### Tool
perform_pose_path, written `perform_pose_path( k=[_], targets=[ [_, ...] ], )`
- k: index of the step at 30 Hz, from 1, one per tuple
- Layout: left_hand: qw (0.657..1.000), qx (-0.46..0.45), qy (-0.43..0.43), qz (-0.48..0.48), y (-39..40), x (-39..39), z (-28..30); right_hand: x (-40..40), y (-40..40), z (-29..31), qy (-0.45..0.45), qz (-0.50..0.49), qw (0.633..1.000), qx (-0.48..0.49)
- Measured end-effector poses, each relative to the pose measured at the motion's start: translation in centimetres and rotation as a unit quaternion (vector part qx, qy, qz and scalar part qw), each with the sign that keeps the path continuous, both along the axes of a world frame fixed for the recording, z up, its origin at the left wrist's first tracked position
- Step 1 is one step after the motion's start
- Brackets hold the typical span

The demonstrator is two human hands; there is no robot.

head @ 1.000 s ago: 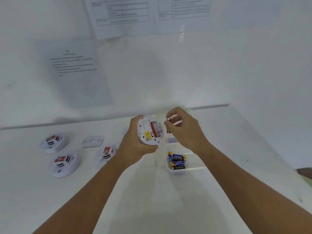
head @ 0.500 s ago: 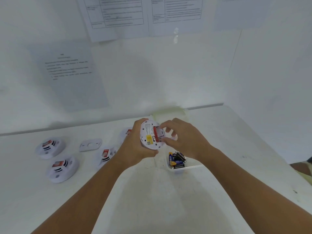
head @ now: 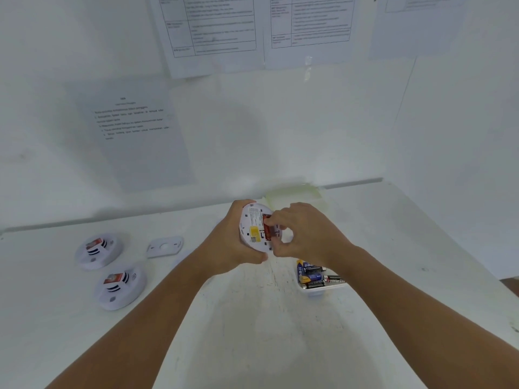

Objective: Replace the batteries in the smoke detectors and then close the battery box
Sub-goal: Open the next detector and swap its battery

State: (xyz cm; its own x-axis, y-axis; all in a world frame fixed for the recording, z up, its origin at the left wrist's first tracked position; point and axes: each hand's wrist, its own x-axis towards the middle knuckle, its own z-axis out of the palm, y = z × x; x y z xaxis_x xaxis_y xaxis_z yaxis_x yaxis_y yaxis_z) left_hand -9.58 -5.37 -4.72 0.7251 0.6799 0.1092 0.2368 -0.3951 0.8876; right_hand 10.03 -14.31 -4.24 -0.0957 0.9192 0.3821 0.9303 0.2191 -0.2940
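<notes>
White plastic, the smoke detector (head: 256, 229) is gripped above the table (head: 252, 332) in the left hand (head: 233, 242), underside up. The right hand (head: 306, 234) pinches fingertips (head: 276, 220) at its red compartment. Just right of the detector sits the battery box (head: 320, 279), open, batteries inside.

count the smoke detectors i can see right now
3. One is held in the left hand, back side up. Two lie on the table's left side: one farther, one nearer. Another may be hidden behind the left forearm.
</notes>
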Motion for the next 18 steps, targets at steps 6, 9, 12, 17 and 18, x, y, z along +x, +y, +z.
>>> perform_pose_path(
  k=[6, 9, 12, 17, 18],
  targets=[
    [0.999, 0.029, -0.009, 0.014, 0.8, 0.3, -0.6, -0.4, -0.1, 0.7, 0.117, 0.006, 0.992, -0.054],
    [0.999, 0.036, -0.015, 0.017, 0.7, 0.8, -0.9, -1.2, 0.3, 0.7, 0.186, -0.030, 0.981, -0.037],
    [0.998, 0.057, 0.004, 0.001, 0.8, 1.6, -1.0, -1.1, 0.5, 0.8, 0.255, -0.083, 0.962, -0.049],
    [0.997, 0.076, 0.012, 0.008, 1.5, 2.6, -1.0, 0.6, -1.6, 1.3, 0.355, -0.123, 0.919, -0.122],
    [0.997, 0.079, 0.011, 0.012, 1.7, 2.7, -1.0, 1.2, -2.2, 1.2, 0.347, -0.131, 0.916, -0.150]
  ],
)
